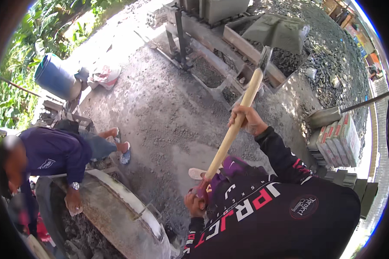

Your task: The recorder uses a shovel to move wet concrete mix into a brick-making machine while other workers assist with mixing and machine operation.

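The left hand (195,203) is partly hidden behind a dark shirt with bright letters, but its fingers wrap tight around the low end of the wooden shovel (242,108). The right hand (246,121) squeezes the handle higher up, well apart from the left. The shovel blade is up in the air, full of grey wet mix, above a long grey trough (263,64) that also has mix in it. The blade hides part of the trough.

A person in a blue shirt (54,151) bends over at the left, with one hand on the rim of a big round mixing tub (116,207). The tub is cut off at the bottom edge. A blue barrel (56,77) stands far off by green plants. Stacked grey blocks (339,140) sit at the right, with a second shovel (333,114) beside them. Its handle runs off the picture.
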Available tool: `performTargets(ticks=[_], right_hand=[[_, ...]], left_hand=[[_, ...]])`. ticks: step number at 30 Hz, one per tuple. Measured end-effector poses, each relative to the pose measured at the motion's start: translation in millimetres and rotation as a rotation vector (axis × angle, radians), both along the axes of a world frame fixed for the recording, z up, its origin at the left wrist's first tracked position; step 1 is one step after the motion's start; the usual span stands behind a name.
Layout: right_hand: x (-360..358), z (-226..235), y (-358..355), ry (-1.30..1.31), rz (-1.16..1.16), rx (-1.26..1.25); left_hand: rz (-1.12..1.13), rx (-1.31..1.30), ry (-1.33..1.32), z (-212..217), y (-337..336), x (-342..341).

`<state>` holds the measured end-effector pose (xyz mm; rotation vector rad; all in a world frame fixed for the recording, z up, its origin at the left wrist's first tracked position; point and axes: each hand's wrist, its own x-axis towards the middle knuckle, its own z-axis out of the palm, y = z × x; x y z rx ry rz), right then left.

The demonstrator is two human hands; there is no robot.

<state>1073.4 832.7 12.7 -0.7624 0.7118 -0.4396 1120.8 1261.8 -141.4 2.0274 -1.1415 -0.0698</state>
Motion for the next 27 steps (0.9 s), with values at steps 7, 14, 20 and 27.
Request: performTargets(ticks=[7, 14, 20, 27], right_hand=[[186, -89, 114, 0.186, 0.318, 0.081], [301, -313, 58, 0.52, 0.146, 0.343], [374, -442, -163, 0.608, -0.001, 0.431], [450, -533, -425, 0.422, 0.049, 1.005]], left_hand=[[0.372, 0.313, 0.637, -21, 159, -71], [0.723, -0.197, 1.029, 58, -10, 71], [0.915, -0.15, 1.295, 17, -301, 295], [0.491, -0.426, 1.208, 30, -648, 454]])
